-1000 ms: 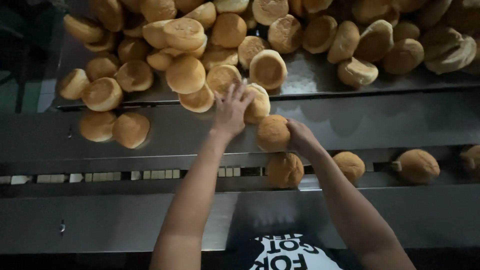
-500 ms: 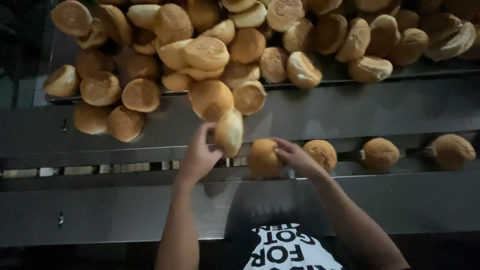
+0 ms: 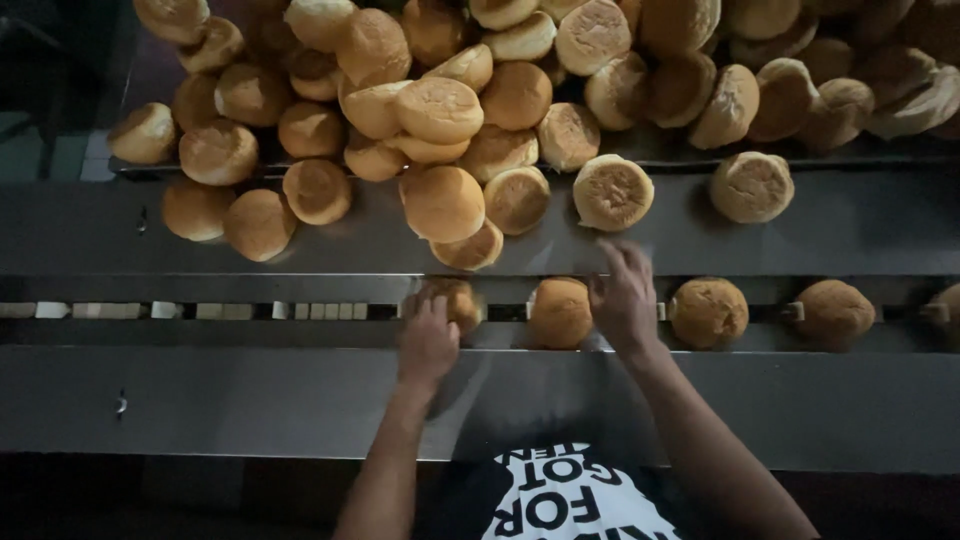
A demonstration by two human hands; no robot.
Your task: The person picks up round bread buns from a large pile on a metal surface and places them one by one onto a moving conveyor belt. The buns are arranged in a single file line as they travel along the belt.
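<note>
A big heap of golden round buns (image 3: pixel 440 110) lies on a steel shelf (image 3: pixel 860 225) at the top. Below it runs a narrow conveyor channel (image 3: pixel 200 311) carrying single buns. My left hand (image 3: pixel 428 340) rests on a bun (image 3: pixel 460 297) set in the channel, fingers curled over it. My right hand (image 3: pixel 625 298) hovers with fingers spread just right of another bun (image 3: pixel 560 312) in the channel, holding nothing. Two more buns (image 3: pixel 708 312) (image 3: pixel 833 312) sit further right in the channel.
A broad steel ledge (image 3: pixel 200 400) runs across in front of the channel, close to my body. Loose buns (image 3: pixel 752 186) lie at the shelf's front edge. The left edge of the view is dark, with a pale floor patch (image 3: pixel 60 160).
My left hand carried a bun down from the heap and set it in the channel. My right hand let go of its bun and lifted slightly. The buns in the channel shifted right.
</note>
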